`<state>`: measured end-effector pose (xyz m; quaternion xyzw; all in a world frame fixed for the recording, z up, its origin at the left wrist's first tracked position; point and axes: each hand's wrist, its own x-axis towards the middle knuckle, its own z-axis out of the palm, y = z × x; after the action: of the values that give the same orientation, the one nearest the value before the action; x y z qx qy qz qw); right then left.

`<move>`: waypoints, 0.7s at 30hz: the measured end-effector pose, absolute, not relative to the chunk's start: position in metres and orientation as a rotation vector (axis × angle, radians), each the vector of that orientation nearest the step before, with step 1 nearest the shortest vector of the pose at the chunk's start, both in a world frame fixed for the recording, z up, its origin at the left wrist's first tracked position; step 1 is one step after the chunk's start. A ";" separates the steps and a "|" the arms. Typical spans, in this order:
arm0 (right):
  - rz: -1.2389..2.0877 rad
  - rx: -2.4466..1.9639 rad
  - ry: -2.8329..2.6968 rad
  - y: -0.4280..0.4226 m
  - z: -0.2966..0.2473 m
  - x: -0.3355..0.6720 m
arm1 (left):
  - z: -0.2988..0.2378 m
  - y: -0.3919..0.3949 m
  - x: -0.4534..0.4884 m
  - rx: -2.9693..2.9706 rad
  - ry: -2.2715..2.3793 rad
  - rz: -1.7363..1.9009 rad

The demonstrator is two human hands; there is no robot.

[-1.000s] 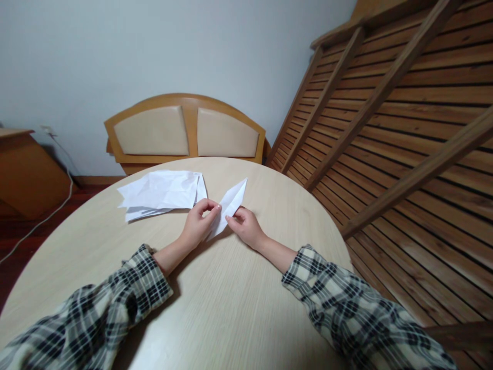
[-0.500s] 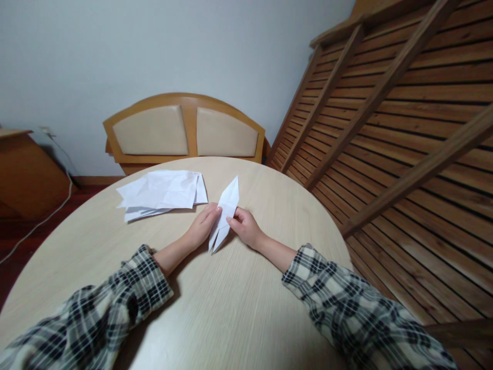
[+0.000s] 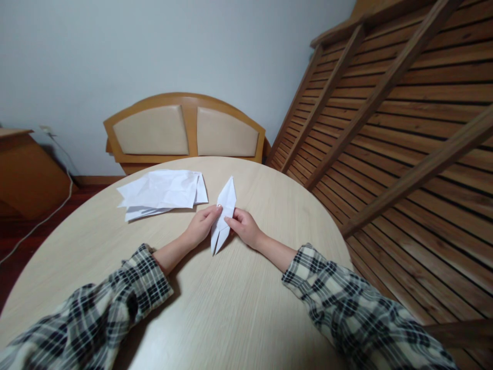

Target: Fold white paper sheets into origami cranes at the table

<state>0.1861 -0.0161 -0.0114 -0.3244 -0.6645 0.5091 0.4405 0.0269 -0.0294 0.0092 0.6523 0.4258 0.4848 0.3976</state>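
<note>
Pale round table (image 3: 231,308), wood headboard (image 3: 191,131) behind it, slatted wooden panel (image 3: 404,154) leaning at right. We see one folded paper piece (image 3: 227,200), white and narrow, held over the middle of the table, right of the paper stack (image 3: 165,190) and apart from it. Both hands are clamped on it: left hand (image 3: 200,225) pinches the left edge, right hand (image 3: 247,227) pinches the right, thumb on the top face, fingers partly hidden behind. Whether the piece touches the table, we cannot tell.

What changed: a second ago we had it slanting to the upper right, split end out of sight. Now it stands closer to straight up the view, single point away from the wearer, two narrow legs toward them, slit between clearly showing. The left hand has flattened from its curled pose. The stack has not moved.

For the folding work, we judge this a turn and squaring-up, not a new crease: layers look flat, edges lined up, legs accessible.
</note>
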 end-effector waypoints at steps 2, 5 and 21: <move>1.226 -0.841 -1.646 -0.016 -0.010 0.185 | 0.010 -0.030 0.028 1.694 1.087 1.244; 1.191 -0.899 -1.629 -0.015 -0.011 0.183 | 0.011 -0.030 0.029 1.777 1.128 1.270; 1.211 -1.118 -1.606 -0.013 -0.012 0.180 | -0.001 -0.024 0.025 2.003 1.295 1.151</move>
<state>0.1802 -0.0131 -0.0118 -0.4435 -0.6372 0.4804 0.4080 0.0248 -0.0242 -0.0011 0.7336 0.4741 0.4214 0.2441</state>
